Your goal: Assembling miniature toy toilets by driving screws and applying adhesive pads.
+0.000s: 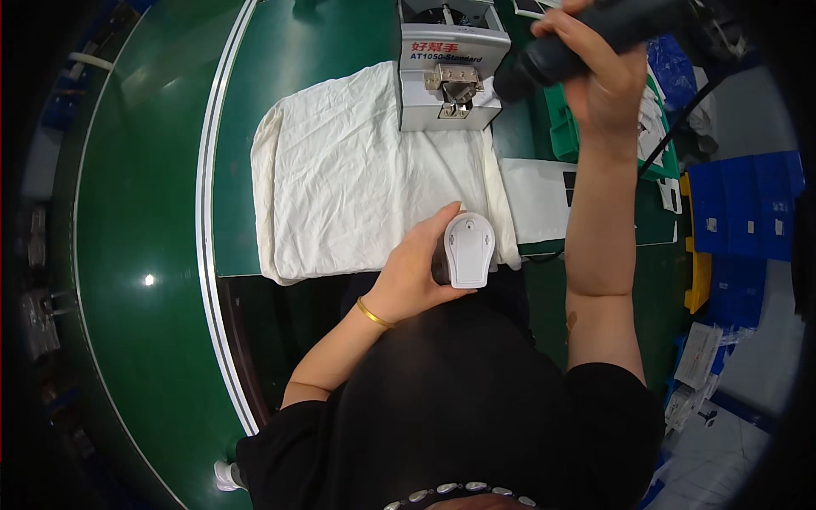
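Note:
My left hand (415, 265) grips a white plastic housing (470, 255), rounded at its far end, from its left side. The housing's recessed face with small holes is turned up, and it sits over the near edge of the cloth. Up at the right, my right hand (605, 75) is wrapped round a black electric screwdriver (544, 64), tilted with its front end down to the left. That end is close to the metal outlet (457, 89) on the front of a grey screw feeder (416, 106). I cannot tell whether the two touch; the bit does not show clearly.
A white cloth (340, 178) covers much of the green bench (246, 195) and reaches under the feeder. Right of it lie a white sheet (531, 204) and a green tray (561, 127) of parts. A black cable (680, 132) runs down behind my right arm. Blue bins (739, 204) stand far right.

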`<state>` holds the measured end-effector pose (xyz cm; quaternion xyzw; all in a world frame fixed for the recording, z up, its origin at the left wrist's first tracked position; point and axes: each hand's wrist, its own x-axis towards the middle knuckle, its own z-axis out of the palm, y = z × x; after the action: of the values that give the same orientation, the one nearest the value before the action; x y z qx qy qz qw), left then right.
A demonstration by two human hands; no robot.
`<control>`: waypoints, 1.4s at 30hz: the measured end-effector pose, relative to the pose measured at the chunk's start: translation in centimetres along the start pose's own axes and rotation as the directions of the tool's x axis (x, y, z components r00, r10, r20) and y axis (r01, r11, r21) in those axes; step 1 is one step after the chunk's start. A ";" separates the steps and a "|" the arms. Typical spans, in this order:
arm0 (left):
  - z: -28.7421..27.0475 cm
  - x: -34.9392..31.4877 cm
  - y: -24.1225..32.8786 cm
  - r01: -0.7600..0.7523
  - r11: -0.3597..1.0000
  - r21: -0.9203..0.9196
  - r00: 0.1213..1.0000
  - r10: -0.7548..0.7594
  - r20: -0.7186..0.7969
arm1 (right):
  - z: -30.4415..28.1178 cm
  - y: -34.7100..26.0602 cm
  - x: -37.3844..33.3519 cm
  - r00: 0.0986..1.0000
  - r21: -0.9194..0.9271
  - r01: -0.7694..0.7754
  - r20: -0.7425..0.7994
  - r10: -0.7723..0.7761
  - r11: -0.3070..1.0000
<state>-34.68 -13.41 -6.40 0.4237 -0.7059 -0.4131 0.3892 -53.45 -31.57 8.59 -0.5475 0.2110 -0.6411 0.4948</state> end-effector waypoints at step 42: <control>1.4 -0.2 -0.7 -0.206 0.958 0.201 0.967 0.231 -0.106 | 2.9 -4.5 -10.8 0.931 -0.498 -0.033 0.300 0.208 0.867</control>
<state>-35.67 -13.02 -7.56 0.4037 -0.7580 -0.2707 0.4350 -53.54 -19.52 7.81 -0.7426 0.3093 -0.4294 0.4105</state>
